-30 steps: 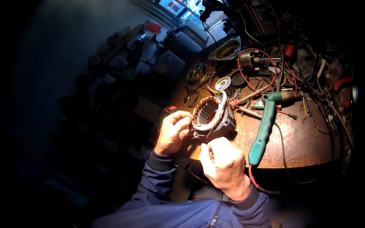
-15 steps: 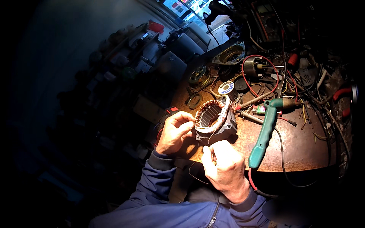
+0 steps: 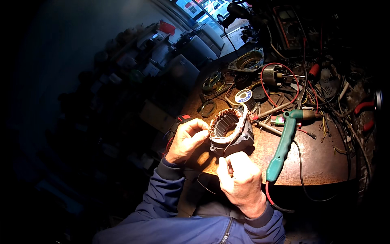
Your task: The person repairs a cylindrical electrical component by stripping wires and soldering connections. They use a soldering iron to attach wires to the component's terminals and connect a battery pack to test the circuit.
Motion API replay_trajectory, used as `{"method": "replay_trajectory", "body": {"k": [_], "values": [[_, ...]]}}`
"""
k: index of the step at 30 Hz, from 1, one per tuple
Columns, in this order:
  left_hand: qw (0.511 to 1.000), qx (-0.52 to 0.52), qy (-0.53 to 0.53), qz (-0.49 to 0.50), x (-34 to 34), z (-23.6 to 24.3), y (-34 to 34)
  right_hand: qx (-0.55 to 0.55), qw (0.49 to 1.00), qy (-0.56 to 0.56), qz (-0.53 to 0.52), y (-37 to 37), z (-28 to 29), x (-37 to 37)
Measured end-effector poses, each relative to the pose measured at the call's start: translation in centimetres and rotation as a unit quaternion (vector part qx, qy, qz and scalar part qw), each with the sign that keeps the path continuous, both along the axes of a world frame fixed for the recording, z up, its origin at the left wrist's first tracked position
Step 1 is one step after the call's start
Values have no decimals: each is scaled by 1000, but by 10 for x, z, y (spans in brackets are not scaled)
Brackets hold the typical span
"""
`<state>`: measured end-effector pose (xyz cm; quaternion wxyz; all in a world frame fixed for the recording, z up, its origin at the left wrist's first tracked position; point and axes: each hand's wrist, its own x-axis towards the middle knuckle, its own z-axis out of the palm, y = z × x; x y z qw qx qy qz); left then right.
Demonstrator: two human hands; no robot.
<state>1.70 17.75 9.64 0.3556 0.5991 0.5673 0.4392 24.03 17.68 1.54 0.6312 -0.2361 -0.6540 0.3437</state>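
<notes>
A motor stator [image 3: 243,140] stands upright on the bench near its front edge, its ring of copper windings [image 3: 223,140] facing up and bound with cord. At the ring's left rim, my left hand [image 3: 187,140] has thumb and forefinger pinched together; what is between them is too small to make out. My right hand [image 3: 242,183] is closed in front of the stator, gripping a thin cord [image 3: 226,149] that runs down from the front of the windings. A loose length of cord [image 3: 200,183] hangs below the bench edge.
Right of the stator lies a green-handled soldering tool [image 3: 281,150] with a red cable. Behind are a solder spool [image 3: 243,96], a rotor with shaft [image 3: 270,75] and a metal end cover [image 3: 248,61]. Tangled wires [image 3: 333,101] and red-handled pliers [image 3: 365,107] crowd the right side.
Both hands keep nearly the same places, and the right remains closed on the cord. The loose cord below the bench edge has swung a little to the left.
</notes>
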Motion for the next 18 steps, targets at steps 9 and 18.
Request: {"method": "replay_trajectory", "body": {"k": [9, 18], "values": [[1000, 7, 13, 2, 1, 3, -2, 38, 999, -21, -2, 1, -1, 1], [995, 22, 102, 10, 12, 12, -2, 19, 1000, -4, 10, 0, 1, 3]]}}
